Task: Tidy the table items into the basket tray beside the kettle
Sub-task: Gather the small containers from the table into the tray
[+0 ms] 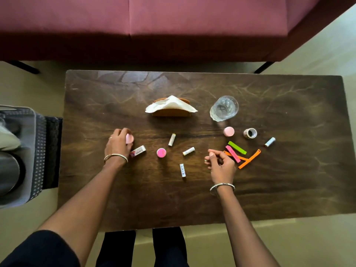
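My left hand point(118, 143) grips a small pale pink jar point(129, 138) at the table's left, next to a white and pink box point(138, 151). A bright pink jar point(161, 152) and another pale pink jar point(229, 131) stand on the dark wooden table point(289, 180). Several white tubes lie about, one at the middle point(172, 139), one below it point(182, 170). My right hand point(221, 163) hovers with loosely curled fingers, holding nothing, just left of the green, pink and orange clips point(238, 153). The grey basket tray point(36, 151) sits off the table's left edge.
A napkin holder with white napkins point(170, 107) and a drinking glass point(224, 108) stand at the back of the table. A small tape roll point(250, 133) sits right of the pale jar. A metal kettle point(8, 170) sits in the tray. A maroon sofa point(154, 26) lies beyond.
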